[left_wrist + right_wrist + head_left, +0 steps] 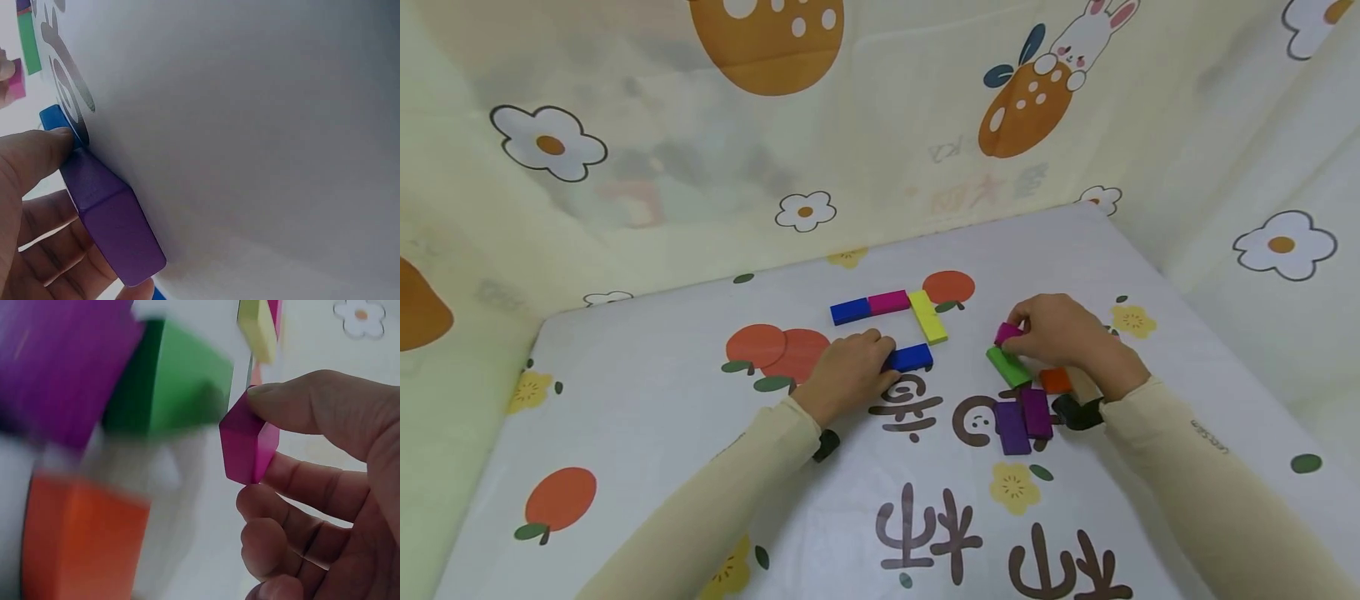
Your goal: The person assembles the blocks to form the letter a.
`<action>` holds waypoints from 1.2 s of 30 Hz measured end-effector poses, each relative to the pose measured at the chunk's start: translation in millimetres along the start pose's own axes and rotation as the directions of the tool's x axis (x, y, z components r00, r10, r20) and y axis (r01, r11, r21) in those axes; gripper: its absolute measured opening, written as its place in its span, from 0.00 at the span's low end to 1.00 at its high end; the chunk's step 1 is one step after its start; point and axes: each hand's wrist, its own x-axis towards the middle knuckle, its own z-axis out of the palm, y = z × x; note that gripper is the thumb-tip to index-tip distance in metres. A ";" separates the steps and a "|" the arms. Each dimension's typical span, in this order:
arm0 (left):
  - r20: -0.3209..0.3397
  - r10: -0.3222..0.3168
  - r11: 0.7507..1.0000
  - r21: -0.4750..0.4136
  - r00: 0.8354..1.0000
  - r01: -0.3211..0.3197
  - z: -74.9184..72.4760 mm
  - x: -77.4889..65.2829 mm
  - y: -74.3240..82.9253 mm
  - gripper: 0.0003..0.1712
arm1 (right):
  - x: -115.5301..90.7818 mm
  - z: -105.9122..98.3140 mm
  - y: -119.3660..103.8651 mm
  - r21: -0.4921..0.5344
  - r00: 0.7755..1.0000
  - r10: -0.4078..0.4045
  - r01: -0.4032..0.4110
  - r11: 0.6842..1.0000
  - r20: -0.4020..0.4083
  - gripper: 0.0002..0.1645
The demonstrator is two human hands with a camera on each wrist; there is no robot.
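My left hand pinches a purple block between thumb and fingers; in the head view the hand hides this block. Its thumb tip lies where the purple block meets a blue block. Between thumb and fingertips, my right hand holds a small magenta block. In the head view that block overlaps the upper end of a green block. Beyond the left hand, another blue block, a pink block and an angled yellow block form a bent line.
Below the green block lie a violet block, a plum block and an orange block. A tan block is partly hidden by the right wrist. Patterned cloth covers the table, and a printed curtain hangs behind it.
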 end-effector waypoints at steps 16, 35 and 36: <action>0.015 0.007 1.000 0.004 1.000 -0.007 1.1 1.6 -0.1 0.22 | 17.8 21.3 -50.2 -0.037 0.995 -0.025 0.028 0.999 0.095 0.18; 0.041 0.003 1.000 0.009 0.999 -0.004 -3.9 1.8 0.5 0.21 | 24.2 29.8 -56.9 0.018 0.993 -0.030 0.028 0.999 0.116 0.20; 0.041 0.003 1.000 0.009 0.999 -0.004 -4.5 2.0 0.3 0.21 | 24.4 29.5 -57.5 0.022 0.993 -0.037 0.034 0.999 0.111 0.20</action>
